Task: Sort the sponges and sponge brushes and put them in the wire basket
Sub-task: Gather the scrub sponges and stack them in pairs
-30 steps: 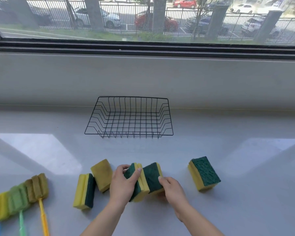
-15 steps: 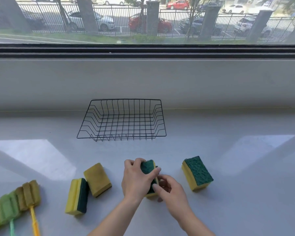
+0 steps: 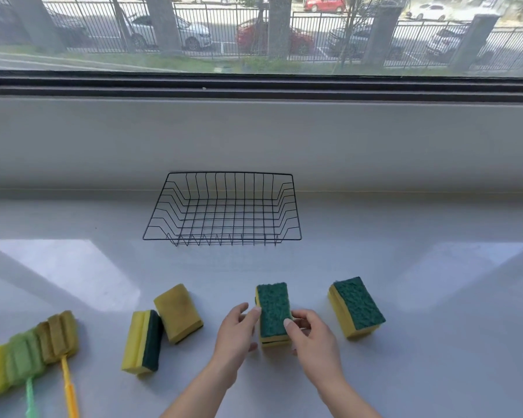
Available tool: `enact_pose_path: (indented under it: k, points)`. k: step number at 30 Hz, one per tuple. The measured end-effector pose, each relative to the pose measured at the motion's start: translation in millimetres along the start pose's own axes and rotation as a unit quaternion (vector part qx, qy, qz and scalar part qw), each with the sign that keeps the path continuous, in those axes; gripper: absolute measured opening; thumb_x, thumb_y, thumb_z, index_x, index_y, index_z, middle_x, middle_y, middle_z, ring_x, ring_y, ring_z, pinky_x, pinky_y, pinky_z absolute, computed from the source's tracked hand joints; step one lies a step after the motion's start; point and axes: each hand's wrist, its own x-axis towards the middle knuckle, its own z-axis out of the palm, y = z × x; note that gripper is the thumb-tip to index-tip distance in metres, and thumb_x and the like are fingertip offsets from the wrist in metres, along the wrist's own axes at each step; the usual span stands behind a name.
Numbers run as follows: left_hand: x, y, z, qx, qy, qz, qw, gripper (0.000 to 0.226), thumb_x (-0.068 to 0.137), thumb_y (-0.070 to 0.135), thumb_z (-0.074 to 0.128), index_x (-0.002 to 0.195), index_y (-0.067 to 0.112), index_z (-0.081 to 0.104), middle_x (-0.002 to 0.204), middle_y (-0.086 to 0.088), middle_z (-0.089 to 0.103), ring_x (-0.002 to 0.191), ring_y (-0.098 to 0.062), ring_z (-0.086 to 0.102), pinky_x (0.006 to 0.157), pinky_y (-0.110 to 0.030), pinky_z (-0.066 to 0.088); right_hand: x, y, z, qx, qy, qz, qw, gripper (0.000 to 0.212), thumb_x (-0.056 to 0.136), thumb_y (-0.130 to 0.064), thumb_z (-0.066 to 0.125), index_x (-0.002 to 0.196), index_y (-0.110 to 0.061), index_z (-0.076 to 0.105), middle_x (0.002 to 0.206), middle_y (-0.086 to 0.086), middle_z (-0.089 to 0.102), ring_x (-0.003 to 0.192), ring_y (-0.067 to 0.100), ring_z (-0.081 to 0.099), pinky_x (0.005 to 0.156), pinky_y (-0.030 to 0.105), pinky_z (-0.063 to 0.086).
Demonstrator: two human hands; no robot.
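Observation:
Two yellow-and-green sponges lie stacked, green side up, as one sponge stack (image 3: 274, 312) at the front middle of the counter. My left hand (image 3: 236, 339) presses its left side and my right hand (image 3: 311, 336) holds its right side. Another sponge (image 3: 357, 306) lies green side up to the right. Left of my hands a yellow sponge (image 3: 178, 312) lies flat, and one more sponge (image 3: 142, 340) stands on its side. Three sponge brushes (image 3: 58, 336) lie at the far left, their handles cut off by the frame. The black wire basket (image 3: 224, 238) stands empty behind.
The white counter (image 3: 405, 297) ends at a low grey wall under a window (image 3: 254, 34). Sunlit patches fall on the counter at left and right.
My hands brought two separate sponges together and stacked them green side up. The view has shifted a little, and the other sponges and brushes stay where they were.

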Motion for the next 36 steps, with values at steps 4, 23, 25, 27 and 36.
enact_pose_path:
  k: [4,23,25,27,36]
  points:
    - [-1.9,-0.5,7.0,-0.008,-0.023,-0.001,1.0,0.047,0.091,0.042,0.064,0.133,0.023,0.052,0.112,0.003,0.067,0.097,-0.014,0.068,0.08,-0.039,0.059,-1.3,-2.0,3.4,-0.07,0.007,-0.022,0.997,0.006,0.089,-0.036,0.068,0.094,-0.037,0.065,0.095,-0.017,0.068,0.091,-0.001,0.063,0.08,0.025,0.05]
    - [-2.6,4.3,14.0,0.029,-0.047,0.018,0.998,0.04,0.09,0.038,0.068,0.126,0.028,0.056,0.105,-0.004,0.067,0.088,-0.019,0.071,0.064,-0.031,0.052,25.1,-29.0,-115.5,-0.193,0.231,-0.141,0.943,0.026,0.085,-0.023,0.073,0.11,-0.023,0.068,0.103,-0.006,0.066,0.099,0.019,0.061,0.078,0.035,0.049]
    - [-2.2,4.8,15.0,0.033,-0.046,0.017,0.998,0.04,0.09,0.039,0.068,0.126,0.028,0.056,0.105,-0.003,0.067,0.088,-0.019,0.071,0.063,-0.03,0.052,40.7,-16.1,-132.4,-0.215,0.165,-0.021,0.962,0.047,0.088,-0.04,0.07,0.13,-0.024,0.059,0.128,0.0,0.06,0.122,0.025,0.052,0.094,0.04,0.046]
    - [-1.5,4.7,15.5,0.037,-0.044,0.017,0.998,0.04,0.089,0.039,0.068,0.126,0.028,0.056,0.105,-0.003,0.068,0.087,-0.018,0.071,0.063,-0.03,0.052,50.2,-6.2,-135.5,-0.131,0.074,0.084,0.985,0.058,0.09,-0.049,0.065,0.141,-0.024,0.051,0.139,0.003,0.055,0.128,0.025,0.051,0.102,0.041,0.043]
    - [1.4,2.4,17.4,0.057,-0.03,0.023,0.998,0.048,0.089,0.044,0.067,0.131,0.026,0.053,0.105,-0.005,0.067,0.091,-0.02,0.07,0.075,-0.038,0.056,37.9,12.1,-81.4,-0.091,0.009,0.091,0.992,0.046,0.088,-0.059,0.06,0.123,-0.029,0.056,0.106,-0.01,0.068,0.093,0.011,0.066,0.077,0.035,0.052]
